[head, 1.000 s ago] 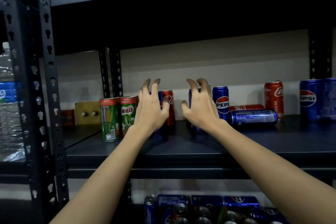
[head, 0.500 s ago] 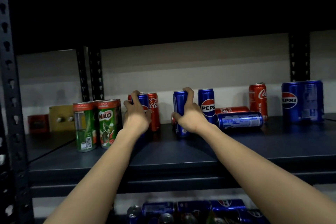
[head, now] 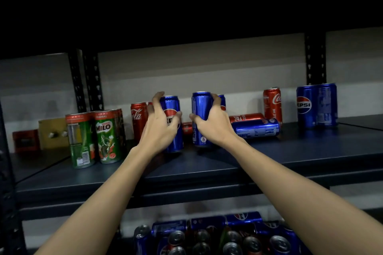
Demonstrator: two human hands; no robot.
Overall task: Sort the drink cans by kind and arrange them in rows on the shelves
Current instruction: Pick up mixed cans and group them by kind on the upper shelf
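On the dark metal shelf (head: 207,167), each hand gripped a tall blue Pepsi can standing upright near the middle. Curled around the left Pepsi (head: 173,130), the left hand (head: 159,128) covered most of the round red, white and blue logo with its thumb across the front. Wrapped around the right Pepsi (head: 199,109), the right hand (head: 215,126) left a glossy blue side with small white print facing out. Both cans were slim, with silver rims at the top. Just left of them stood a red Coke (head: 138,120) with white script, and further left two green Milo cans (head: 94,136) with red tops, side by side and touching. Behind the right hand, a red can (head: 246,117) and a blue can (head: 256,128) lay on their sides, one behind the other. Another Coke (head: 272,104) stood upright beyond them, and a pair of Pepsi cans (head: 316,105) stood together near the right end. Below the shelf, a jumble of cans (head: 217,236), mostly blue, showed silver tops.
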